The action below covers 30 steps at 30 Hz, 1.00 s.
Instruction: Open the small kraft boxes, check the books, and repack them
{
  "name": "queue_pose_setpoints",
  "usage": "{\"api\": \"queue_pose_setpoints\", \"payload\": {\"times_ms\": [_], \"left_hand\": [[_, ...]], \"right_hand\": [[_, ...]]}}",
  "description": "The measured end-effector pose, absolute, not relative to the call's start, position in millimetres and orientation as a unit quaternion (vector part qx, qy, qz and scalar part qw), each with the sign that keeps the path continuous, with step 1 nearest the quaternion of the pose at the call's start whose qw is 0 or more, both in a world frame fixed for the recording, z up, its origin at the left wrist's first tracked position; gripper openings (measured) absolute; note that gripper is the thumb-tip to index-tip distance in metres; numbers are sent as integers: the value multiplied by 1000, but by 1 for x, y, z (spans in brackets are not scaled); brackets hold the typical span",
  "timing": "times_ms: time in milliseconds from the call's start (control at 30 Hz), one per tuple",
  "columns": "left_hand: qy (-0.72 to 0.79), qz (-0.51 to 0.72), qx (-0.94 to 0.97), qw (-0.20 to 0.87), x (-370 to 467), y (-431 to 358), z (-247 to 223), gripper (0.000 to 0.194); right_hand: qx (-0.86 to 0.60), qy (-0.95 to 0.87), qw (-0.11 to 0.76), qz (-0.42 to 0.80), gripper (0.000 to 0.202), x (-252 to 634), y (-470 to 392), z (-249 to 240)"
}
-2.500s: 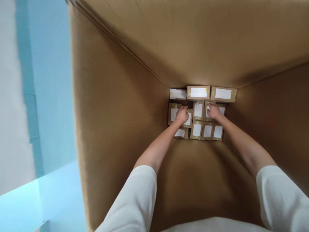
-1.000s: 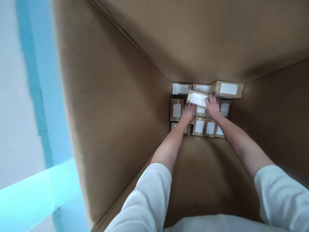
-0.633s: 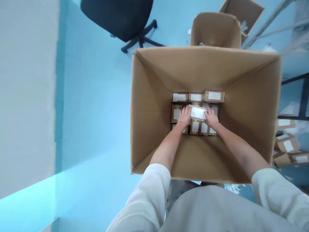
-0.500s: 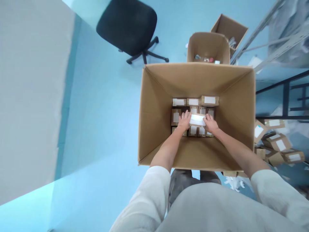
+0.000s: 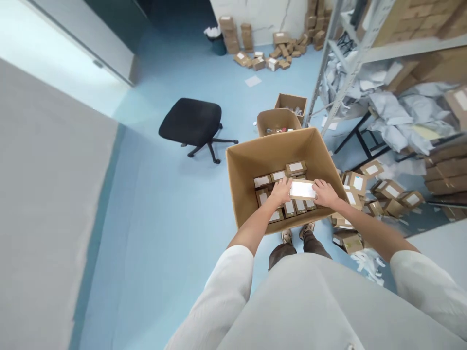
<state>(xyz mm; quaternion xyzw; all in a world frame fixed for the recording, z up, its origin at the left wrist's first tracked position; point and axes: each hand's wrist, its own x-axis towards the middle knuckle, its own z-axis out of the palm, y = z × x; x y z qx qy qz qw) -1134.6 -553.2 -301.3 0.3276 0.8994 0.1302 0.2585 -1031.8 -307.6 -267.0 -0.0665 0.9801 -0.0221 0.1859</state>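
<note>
A small brown box with a white label (image 5: 302,189) is held level between my two hands, above other boxes in a large open carton (image 5: 242,194). My left hand (image 5: 281,191) grips its left end, and my right hand (image 5: 324,193) grips its right end. Several labelled small boxes (image 5: 261,181) line the carton's bottom in rows. The held box and my hands hide part of those rows.
A black chair (image 5: 191,121) stands beyond the carton at the left. Two smaller open cartons (image 5: 277,118) sit just behind it. A metal shelf (image 5: 345,92) and a heap of small boxes (image 5: 392,189) are at the right.
The view has tilted up, showing more floor, shelf and stacked boxes. The held box looks larger and higher above the rows, still between both hands.
</note>
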Motion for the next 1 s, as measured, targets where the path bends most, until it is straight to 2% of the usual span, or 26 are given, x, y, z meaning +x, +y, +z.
{"api": "queue_pose_setpoints", "payload": {"times_ms": [300,567,767,1000], "left_hand": [[869,132,447,163,-1136,-503,-203,111],[806,112,575,86,-1099,-381,-143,104],[744,108,653,92,-1019,-251,-136,107],[700,95,696,130,-883,-118,-168,94]], "right_hand": [[-7,1000,27,2,55,-969,-268,-181],[110,992,-63,24,54,-867,-187,-140],[238,966,-101,12,51,-749,-117,-139],[379,919,-101,-34,57,-610,-23,-163]]}}
